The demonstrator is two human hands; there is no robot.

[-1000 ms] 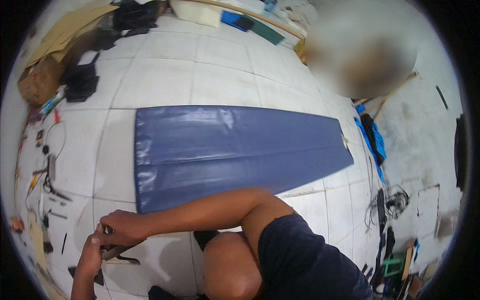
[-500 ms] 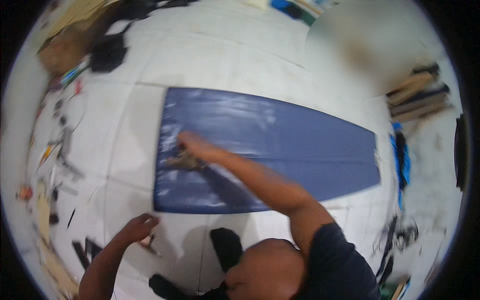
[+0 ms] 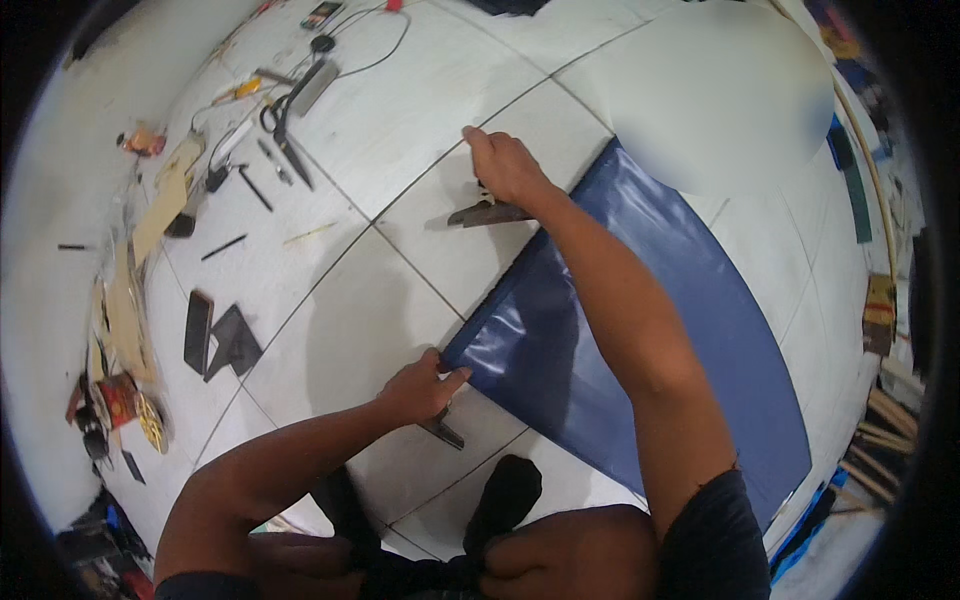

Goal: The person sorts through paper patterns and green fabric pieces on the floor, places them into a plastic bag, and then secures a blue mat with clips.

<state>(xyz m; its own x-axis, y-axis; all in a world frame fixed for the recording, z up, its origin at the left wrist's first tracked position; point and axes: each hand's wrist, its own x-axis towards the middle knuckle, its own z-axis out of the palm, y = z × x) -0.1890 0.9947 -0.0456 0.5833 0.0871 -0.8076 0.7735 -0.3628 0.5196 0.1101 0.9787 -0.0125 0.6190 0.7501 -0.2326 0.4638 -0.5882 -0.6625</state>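
Note:
A shiny dark-blue vinyl-covered panel lies on the tiled floor, filling the right half of the head view. My left hand is closed on its near-left corner, thumb on top. Above the panel's far-left corner area, my right hand grips a worn metal hand tool with a narrow, flat body, shaped like a staple gun. This tool is just off the panel's left edge, over the floor. Below my left hand lies a small dark tool, partly hidden by the hand.
Black scissors, a hammer-like tool and a black pen-like stick lie on the floor to the left. Nearer are dark flat pieces. Pale strips run along the left wall; wooden sticks lie at right.
The view has turned, so the panel now sits further right and slanted. My right hand has moved with the tool from over the panel to beyond its edge. My left hand has taken hold of a corner.

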